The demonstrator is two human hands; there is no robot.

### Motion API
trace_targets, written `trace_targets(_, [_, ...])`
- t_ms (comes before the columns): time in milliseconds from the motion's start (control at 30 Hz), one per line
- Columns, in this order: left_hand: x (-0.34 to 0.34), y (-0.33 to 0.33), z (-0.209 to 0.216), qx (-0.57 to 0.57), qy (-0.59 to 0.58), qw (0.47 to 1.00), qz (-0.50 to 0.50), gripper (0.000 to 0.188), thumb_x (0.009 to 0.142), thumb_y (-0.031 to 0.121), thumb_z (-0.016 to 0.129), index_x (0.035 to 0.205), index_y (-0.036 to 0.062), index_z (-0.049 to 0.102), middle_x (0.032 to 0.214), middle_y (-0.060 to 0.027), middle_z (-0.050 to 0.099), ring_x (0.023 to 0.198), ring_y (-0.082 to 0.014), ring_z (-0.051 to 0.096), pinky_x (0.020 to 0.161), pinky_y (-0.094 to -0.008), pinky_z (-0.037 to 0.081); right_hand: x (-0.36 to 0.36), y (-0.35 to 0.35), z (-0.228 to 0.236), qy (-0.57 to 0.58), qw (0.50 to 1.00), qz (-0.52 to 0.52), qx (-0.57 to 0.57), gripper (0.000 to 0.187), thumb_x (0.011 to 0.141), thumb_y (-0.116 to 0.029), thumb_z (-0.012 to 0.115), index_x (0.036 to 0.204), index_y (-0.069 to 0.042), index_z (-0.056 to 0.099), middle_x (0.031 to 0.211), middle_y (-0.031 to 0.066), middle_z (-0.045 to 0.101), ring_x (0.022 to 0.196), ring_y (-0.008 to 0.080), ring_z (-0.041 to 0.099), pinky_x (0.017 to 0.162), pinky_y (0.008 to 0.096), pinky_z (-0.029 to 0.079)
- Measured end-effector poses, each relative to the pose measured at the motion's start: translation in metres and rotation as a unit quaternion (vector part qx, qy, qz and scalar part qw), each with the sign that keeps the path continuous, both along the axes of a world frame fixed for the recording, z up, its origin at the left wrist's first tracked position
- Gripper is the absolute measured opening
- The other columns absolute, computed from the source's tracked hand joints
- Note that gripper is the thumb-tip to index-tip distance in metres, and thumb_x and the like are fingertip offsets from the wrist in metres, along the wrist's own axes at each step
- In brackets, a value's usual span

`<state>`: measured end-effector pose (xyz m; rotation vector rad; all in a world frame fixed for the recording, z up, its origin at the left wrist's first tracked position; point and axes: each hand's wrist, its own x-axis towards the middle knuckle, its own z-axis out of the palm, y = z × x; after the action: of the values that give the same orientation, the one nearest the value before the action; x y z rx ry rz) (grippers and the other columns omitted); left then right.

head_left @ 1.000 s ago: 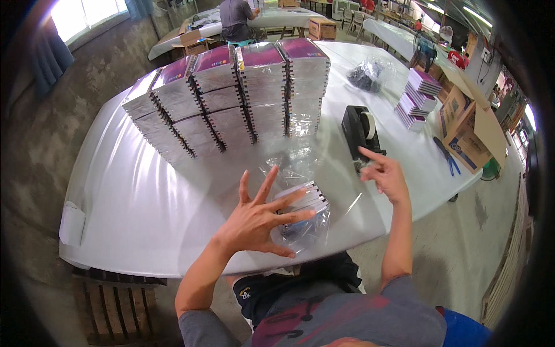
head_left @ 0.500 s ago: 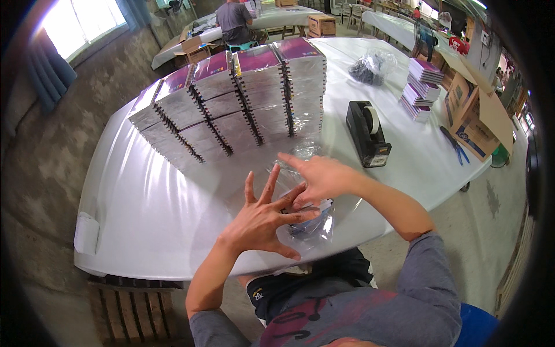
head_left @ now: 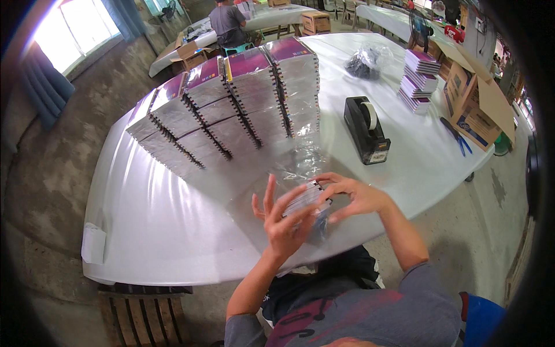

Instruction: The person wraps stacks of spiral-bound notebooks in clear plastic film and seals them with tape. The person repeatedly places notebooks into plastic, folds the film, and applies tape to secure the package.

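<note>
Near the table's front edge, a small stack of notebooks [head_left: 302, 199] in clear plastic wrap stands between my hands, its pale page edges turned up. My left hand [head_left: 282, 224] holds it from the left; two fingers reach across it while the others stretch out away from it. Curved round the far right corner, my right hand [head_left: 361, 196] has its fingertips on the stack and its thumb lower, at the near side. Loose clear plastic film [head_left: 300, 162] spreads beyond the stack. My left palm hides part of the stack's near side.
Tall rows of wrapped spiral-bound notebooks [head_left: 248, 87] stand at the far left. On the right are a black tape dispenser [head_left: 367, 130], a plastic bag of dark pieces [head_left: 364, 63], a notebook pile [head_left: 419, 81], blue-handled pliers [head_left: 457, 137] and an open carton [head_left: 477, 110]. A person [head_left: 228, 26] sits behind.
The stack has turned so its page edges show. My left hand has moved right and closed in on it; my right hand has shifted right and nearer, round its corner.
</note>
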<state>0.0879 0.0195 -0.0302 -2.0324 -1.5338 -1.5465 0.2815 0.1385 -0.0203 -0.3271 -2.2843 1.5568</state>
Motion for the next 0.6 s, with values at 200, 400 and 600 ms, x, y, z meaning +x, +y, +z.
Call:
trace_targets(200, [-0.016, 0.003, 0.013, -0.101, -0.367, 0.919, -0.101, 0.028, 0.074, 0.023, 0.077, 0.097, 0.009, 0.071, 0.132, -0.0133, 0.048, 0.131, -0.0302, 0.036, 0.105, -0.0434, 0.03, -0.024, -0.023, -0.008, 0.097, 0.977, -0.12, -0.151, 0.016, 0.076, -0.015, 0.075, 0.091, -0.008, 0.073, 0.133, 0.0132, 0.046, 0.127, 0.0233, 0.039, 0.101, 0.0358, 0.034])
trace_targets(400, [-0.014, -0.008, -0.004, -0.242, -0.335, 0.907, -0.08, 0.082, 0.066, 0.025, 0.084, 0.129, 0.004, 0.037, 0.131, -0.0157, 0.042, 0.116, -0.0282, 0.048, 0.094, -0.0378, 0.042, -0.04, -0.017, -0.006, 0.086, 0.961, -0.1, -0.242, 0.017, 0.075, -0.01, 0.074, 0.091, -0.004, 0.073, 0.126, 0.0153, 0.053, 0.12, 0.0205, 0.047, 0.098, 0.0334, 0.036])
trace_targets(600, [-0.022, 0.009, 0.003, -0.326, -0.476, 0.809, -0.118, 0.067, 0.072, 0.016, 0.081, 0.125, -0.0031, 0.045, 0.107, -0.0137, 0.06, 0.09, -0.0169, 0.06, 0.074, -0.025, 0.05, -0.046, -0.002, -0.005, 0.059, 0.957, -0.097, -0.268, 0.026, 0.072, -0.009, 0.076, 0.097, -0.002, 0.071, 0.119, 0.0145, 0.058, 0.114, 0.0206, 0.052, 0.096, 0.0319, 0.039])
